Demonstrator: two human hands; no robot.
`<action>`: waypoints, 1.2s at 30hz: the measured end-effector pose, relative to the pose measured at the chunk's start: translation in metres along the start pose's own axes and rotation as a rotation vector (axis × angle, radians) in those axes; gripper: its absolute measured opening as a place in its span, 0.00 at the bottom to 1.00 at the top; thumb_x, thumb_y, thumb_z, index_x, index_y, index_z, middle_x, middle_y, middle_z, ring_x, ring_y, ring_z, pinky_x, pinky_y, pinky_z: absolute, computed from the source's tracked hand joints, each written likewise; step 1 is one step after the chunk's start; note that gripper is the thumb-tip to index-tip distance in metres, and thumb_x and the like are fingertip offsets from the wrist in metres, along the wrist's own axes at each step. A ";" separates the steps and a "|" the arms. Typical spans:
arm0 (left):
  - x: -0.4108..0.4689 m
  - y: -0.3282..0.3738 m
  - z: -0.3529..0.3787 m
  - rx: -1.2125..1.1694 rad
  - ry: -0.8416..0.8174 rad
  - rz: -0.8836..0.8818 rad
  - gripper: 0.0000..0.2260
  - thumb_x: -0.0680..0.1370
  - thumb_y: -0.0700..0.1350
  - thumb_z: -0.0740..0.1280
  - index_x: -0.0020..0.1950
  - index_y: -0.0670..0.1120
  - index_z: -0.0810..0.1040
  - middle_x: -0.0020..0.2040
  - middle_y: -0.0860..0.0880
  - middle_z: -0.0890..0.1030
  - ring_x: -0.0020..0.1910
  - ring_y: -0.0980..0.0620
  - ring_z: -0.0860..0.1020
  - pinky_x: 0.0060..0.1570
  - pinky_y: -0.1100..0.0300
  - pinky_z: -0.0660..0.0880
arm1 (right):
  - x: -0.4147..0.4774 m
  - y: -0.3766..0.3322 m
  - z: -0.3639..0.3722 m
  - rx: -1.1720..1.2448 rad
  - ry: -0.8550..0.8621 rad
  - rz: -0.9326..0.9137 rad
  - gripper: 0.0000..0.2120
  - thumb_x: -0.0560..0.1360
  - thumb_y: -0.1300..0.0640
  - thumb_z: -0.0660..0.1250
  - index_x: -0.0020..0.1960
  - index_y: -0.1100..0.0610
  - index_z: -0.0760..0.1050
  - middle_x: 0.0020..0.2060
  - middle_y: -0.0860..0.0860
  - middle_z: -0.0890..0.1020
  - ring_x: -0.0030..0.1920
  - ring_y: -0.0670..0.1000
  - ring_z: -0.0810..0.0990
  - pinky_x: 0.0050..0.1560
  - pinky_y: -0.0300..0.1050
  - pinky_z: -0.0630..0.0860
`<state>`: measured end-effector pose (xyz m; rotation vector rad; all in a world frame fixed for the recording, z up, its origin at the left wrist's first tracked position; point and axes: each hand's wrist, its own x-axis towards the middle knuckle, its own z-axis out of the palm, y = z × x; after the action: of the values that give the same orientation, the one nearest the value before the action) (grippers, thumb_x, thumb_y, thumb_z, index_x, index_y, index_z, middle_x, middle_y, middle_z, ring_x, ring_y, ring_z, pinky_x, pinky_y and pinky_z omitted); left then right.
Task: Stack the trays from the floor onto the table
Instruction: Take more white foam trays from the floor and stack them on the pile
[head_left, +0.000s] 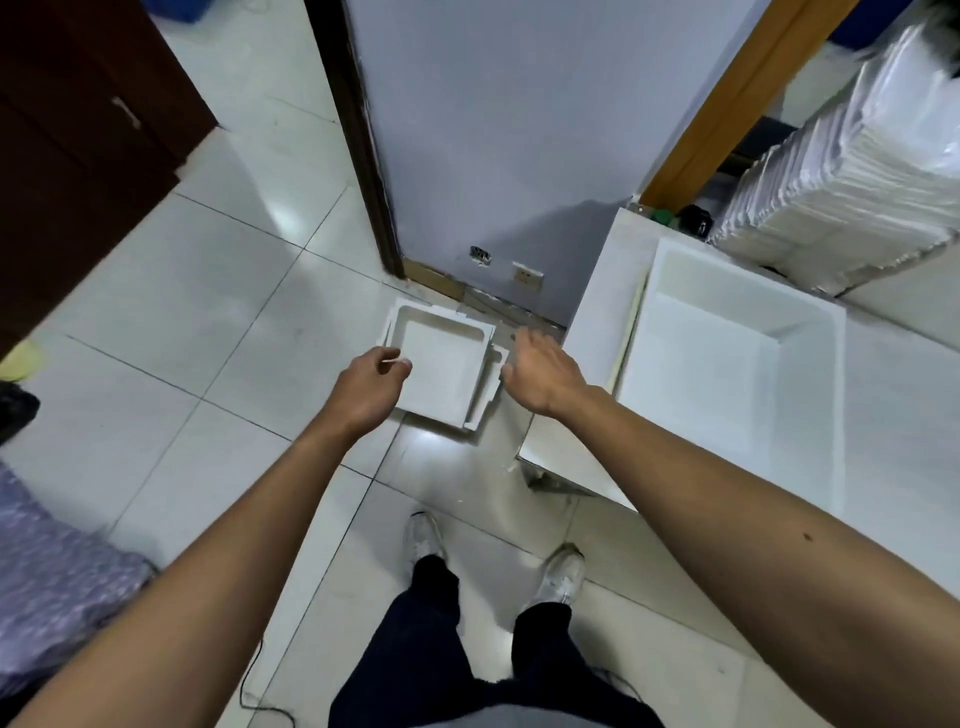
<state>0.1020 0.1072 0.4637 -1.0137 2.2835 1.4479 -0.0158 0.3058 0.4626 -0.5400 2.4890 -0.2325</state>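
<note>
The fingers of the left hand are curled in, and a thin pale sliver shows between their tips; what it is cannot be told. They sit over the left edge of the white trays on the floor, though whether they touch the foam is unclear. The right hand is spread and relaxed, holding nothing, hanging just right of those trays and above the near-left corner of the counter.

The floor trays are shallow white foam pieces, nested slightly askew on the pale tiled floor, close to the foot of the grey wall. On the counter to the right lies a larger white tray, open side up. Farther right stands a tall pack of white trays wrapped in clear film, leaning across the far end of the counter.

A dark door frame runs up the left side of the wall, and a dark wooden cabinet fills the far left. Near the bottom, two pale shoes and dark trousers stand on the tiles.
</note>
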 end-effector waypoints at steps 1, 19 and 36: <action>0.010 -0.003 0.002 0.018 -0.018 -0.005 0.20 0.82 0.52 0.63 0.73 0.47 0.74 0.68 0.47 0.78 0.66 0.48 0.75 0.68 0.52 0.70 | 0.009 -0.002 0.005 -0.005 -0.006 0.002 0.24 0.80 0.56 0.57 0.75 0.61 0.62 0.70 0.60 0.71 0.68 0.60 0.69 0.61 0.53 0.70; 0.221 -0.113 0.053 0.036 -0.136 -0.166 0.20 0.81 0.48 0.62 0.73 0.48 0.73 0.68 0.48 0.77 0.67 0.49 0.74 0.60 0.61 0.67 | 0.181 0.002 0.172 -0.046 -0.238 0.117 0.26 0.83 0.45 0.53 0.75 0.59 0.61 0.70 0.58 0.71 0.68 0.60 0.71 0.63 0.53 0.69; 0.370 -0.242 0.122 0.129 -0.085 -0.193 0.23 0.81 0.47 0.62 0.76 0.45 0.68 0.75 0.45 0.71 0.73 0.43 0.69 0.70 0.52 0.65 | 0.319 0.061 0.294 -0.007 -0.290 0.305 0.23 0.81 0.48 0.58 0.72 0.59 0.65 0.67 0.56 0.73 0.65 0.59 0.74 0.56 0.50 0.69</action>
<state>-0.0215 -0.0065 0.0366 -1.0784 2.1241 1.2265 -0.1074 0.2117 0.0444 -0.1758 2.2493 -0.0228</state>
